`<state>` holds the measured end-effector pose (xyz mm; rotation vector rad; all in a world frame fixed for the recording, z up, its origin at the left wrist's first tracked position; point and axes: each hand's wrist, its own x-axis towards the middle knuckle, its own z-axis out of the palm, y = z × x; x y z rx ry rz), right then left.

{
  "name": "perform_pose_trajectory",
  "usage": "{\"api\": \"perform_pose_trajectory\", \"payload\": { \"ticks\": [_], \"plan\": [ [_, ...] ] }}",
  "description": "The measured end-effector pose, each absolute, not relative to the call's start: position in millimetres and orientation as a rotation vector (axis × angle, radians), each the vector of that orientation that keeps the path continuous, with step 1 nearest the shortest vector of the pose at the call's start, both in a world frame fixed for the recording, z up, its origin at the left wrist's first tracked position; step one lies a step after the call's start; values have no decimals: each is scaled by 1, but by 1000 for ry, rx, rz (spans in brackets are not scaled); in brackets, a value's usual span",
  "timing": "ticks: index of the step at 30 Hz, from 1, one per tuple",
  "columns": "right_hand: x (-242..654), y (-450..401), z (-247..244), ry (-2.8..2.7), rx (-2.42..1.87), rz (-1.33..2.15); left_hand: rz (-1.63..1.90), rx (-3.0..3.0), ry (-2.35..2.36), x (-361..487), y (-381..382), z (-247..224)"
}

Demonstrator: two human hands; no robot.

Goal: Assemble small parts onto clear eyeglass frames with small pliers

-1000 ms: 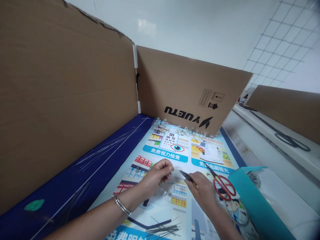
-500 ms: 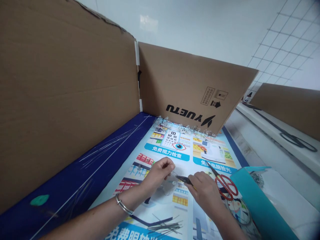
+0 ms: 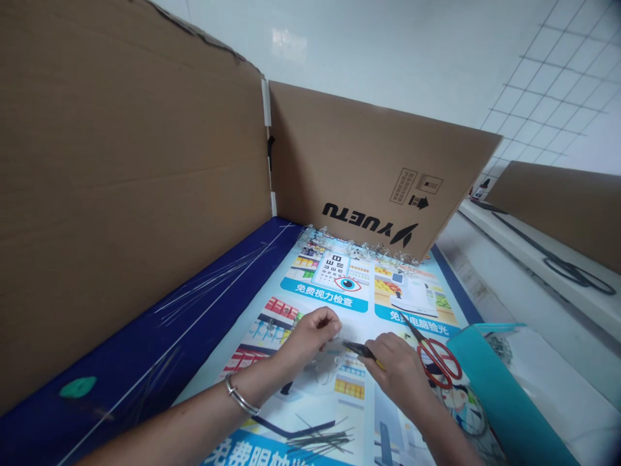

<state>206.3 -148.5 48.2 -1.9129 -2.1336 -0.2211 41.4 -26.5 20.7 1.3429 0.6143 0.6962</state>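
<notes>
My left hand (image 3: 310,340) is pinched shut on a small transparent plastic piece (image 3: 326,366), whose shape is hard to make out. My right hand (image 3: 395,374) grips small black-nosed pliers (image 3: 358,349), their tip close to that piece and to my left fingertips. Both hands are above a printed poster mat (image 3: 412,298) with an eye chart and Chinese text. Red-handled scissors (image 3: 439,360) lie just right of my right hand. A bundle of thin dark rods (image 3: 317,440) lies near the mat's front edge.
Cardboard walls (image 3: 145,162) stand behind and left of the mat, one printed YUETU. Transparent scraps (image 3: 359,249) line its back edge. A dark blue strip (image 3: 145,336) with thin fibres runs along the left. A teal folder (image 3: 499,388) lies at the right.
The pliers now lie flatter, their tip nearer my left hand. The transparent piece has shifted slightly between my fingers. The whole view has moved a little.
</notes>
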Motion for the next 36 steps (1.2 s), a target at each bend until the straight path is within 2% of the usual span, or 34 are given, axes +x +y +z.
{"api": "perform_pose_trajectory", "payload": {
  "ticks": [20, 28, 36],
  "plan": [
    [220, -146, 31, -1984, -1874, -130, 481, 1553, 477, 38, -20, 29],
    [220, -146, 31, -1964, -1861, -86, 647, 1819, 375, 39, -16, 31],
    [220, -147, 32, -1956, -1906, -52, 648, 1898, 379, 38, -15, 32]
  ]
}}
